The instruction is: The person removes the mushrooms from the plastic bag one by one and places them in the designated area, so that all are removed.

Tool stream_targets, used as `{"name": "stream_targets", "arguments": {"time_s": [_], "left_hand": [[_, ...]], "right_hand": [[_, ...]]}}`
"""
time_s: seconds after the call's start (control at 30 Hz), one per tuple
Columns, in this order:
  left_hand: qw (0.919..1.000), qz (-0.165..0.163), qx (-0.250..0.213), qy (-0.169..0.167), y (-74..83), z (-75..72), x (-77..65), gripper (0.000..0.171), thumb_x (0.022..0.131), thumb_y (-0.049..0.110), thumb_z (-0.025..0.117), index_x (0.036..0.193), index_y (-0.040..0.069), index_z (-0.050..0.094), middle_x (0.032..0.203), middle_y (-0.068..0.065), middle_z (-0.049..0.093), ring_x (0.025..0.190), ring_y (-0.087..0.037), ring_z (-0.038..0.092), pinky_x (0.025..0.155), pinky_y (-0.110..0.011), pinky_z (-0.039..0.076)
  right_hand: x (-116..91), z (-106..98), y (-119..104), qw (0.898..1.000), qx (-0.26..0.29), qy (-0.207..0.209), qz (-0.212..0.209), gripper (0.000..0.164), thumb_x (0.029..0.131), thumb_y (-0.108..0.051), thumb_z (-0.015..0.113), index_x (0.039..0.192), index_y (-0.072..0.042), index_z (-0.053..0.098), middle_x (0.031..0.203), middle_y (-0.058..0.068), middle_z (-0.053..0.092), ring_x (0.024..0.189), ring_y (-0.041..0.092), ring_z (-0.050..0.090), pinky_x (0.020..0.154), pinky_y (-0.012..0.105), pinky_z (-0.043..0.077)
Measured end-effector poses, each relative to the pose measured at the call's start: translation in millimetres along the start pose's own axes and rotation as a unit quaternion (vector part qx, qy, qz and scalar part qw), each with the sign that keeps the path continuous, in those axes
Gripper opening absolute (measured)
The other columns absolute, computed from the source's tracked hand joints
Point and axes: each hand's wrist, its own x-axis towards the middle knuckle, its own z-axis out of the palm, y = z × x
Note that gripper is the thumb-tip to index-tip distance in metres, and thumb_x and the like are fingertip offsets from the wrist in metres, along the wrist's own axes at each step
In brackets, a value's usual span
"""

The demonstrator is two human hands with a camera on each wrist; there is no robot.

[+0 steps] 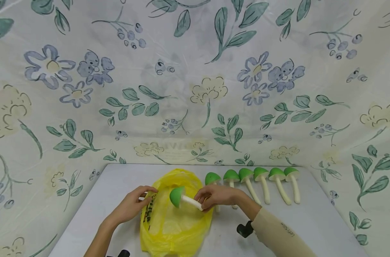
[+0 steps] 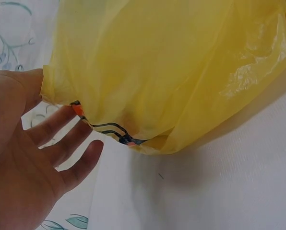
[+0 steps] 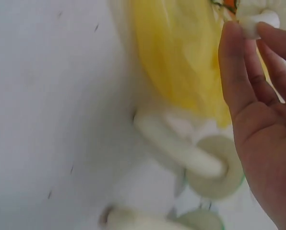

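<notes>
Thumb and fingertips of my right hand (image 1: 219, 196) pinch the stem end of a toy mushroom (image 1: 177, 197) with a green cap and white stem. It is held above the yellow plastic bag (image 1: 172, 232), cap pointing left. At the bag's left edge, my left hand (image 1: 131, 205) pinches the rim. In the left wrist view the thumb presses the yellow film (image 2: 172, 62), while the other fingers of that hand (image 2: 32, 158) spread below it. The right wrist view shows the pinched stem (image 3: 251, 26) at upper right; the bag partly hides behind the hand.
Several more green-capped mushrooms (image 1: 262, 175) lie in a row at the back right of the white table (image 1: 114, 178), the nearest partly behind my right hand. A floral sheet (image 1: 195, 107) hangs behind the table and along its sides.
</notes>
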Motion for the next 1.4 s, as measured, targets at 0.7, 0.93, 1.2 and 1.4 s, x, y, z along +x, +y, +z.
{"name": "stream_targets", "arguments": {"time_s": [0.7, 0.93, 1.2, 1.4], "left_hand": [[1.0, -0.001, 0.006, -0.005, 0.7, 1.1, 1.8, 0.027, 0.102, 0.009, 0.058, 0.127, 0.014, 0.064, 0.13, -0.007, 0.061, 0.126, -0.033, 0.054, 0.098, -0.049, 0.05], [0.9999, 0.0, 0.009, -0.008, 1.0, 0.1, 0.7, 0.027, 0.101, 0.008, 0.058, 0.128, 0.011, 0.063, 0.131, -0.009, 0.06, 0.125, -0.034, 0.054, 0.097, -0.049, 0.051], [0.9999, 0.003, 0.008, -0.006, -0.1, -0.9, -0.9, 0.027, 0.101, 0.007, 0.058, 0.128, 0.012, 0.063, 0.13, -0.008, 0.061, 0.125, -0.034, 0.054, 0.097, -0.05, 0.05], [1.0, -0.002, 0.009, -0.001, -2.4, -1.0, -2.4, 0.027, 0.101, 0.009, 0.059, 0.128, 0.014, 0.063, 0.132, -0.008, 0.06, 0.126, -0.034, 0.054, 0.098, -0.05, 0.05]], "right_hand": [[-126, -79, 62, 0.996, 0.028, 0.081, -0.008, 0.037, 0.096, -0.008, 0.064, 0.13, 0.005, 0.055, 0.115, 0.013, 0.063, 0.104, 0.023, 0.061, 0.093, 0.043, 0.053], [-166, -105, 72, 0.991, 0.033, 0.132, -0.02, 0.04, 0.097, -0.006, 0.063, 0.132, 0.007, 0.05, 0.118, 0.014, 0.059, 0.107, 0.025, 0.059, 0.096, 0.042, 0.053], [-207, -126, 88, 0.98, 0.045, 0.192, -0.027, 0.05, 0.1, -0.007, 0.06, 0.142, 0.009, 0.039, 0.13, 0.019, 0.051, 0.113, 0.022, 0.057, 0.098, 0.037, 0.051], [-234, -137, 102, 0.969, 0.029, 0.244, -0.009, 0.052, 0.101, -0.011, 0.058, 0.144, 0.008, 0.036, 0.131, 0.012, 0.05, 0.112, 0.016, 0.057, 0.096, 0.032, 0.052]]}}
